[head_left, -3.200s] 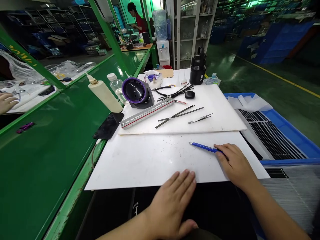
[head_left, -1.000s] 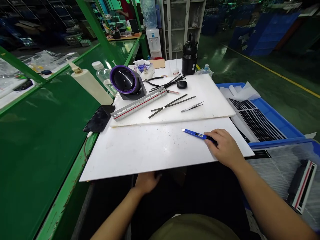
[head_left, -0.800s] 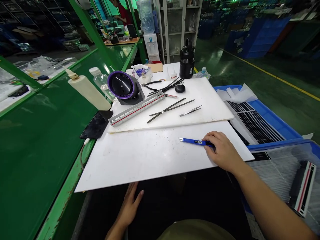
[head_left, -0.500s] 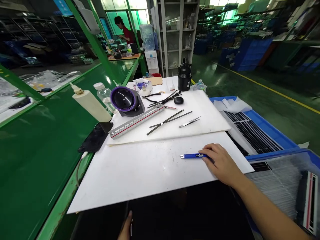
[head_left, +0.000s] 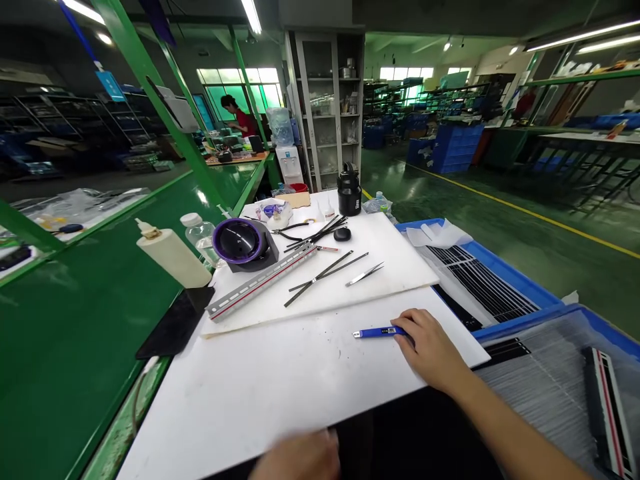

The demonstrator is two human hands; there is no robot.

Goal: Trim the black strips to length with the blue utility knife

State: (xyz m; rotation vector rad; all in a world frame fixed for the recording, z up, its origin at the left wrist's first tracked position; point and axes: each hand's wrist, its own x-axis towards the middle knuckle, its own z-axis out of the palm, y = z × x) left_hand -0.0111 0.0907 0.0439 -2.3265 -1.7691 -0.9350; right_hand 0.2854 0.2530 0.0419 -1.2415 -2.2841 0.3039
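Note:
My right hand [head_left: 433,350] is closed around the rear end of a blue pen-like tool [head_left: 376,332], which lies on the white board [head_left: 240,393] with its metal tip pointing left. At the board's front edge, my left hand [head_left: 300,457] is smeared by motion, and its fingers cannot be made out. Beyond, on a white foam sheet [head_left: 395,247], lie silver tweezers [head_left: 365,274], two crossed dark strips [head_left: 320,276] and a long grey bar with a red line [head_left: 260,283].
Behind are a purple-rimmed black device [head_left: 240,241], cutters [head_left: 290,231], a black flask [head_left: 349,193] and a cream squeeze bottle [head_left: 175,257]. Blue trays [head_left: 530,317] with black strips stand at the right. A person in red [head_left: 244,122] is far back.
My left hand has risen from below the board to its front edge. The camera view has tilted up and shifted. My right hand still holds the blue tool.

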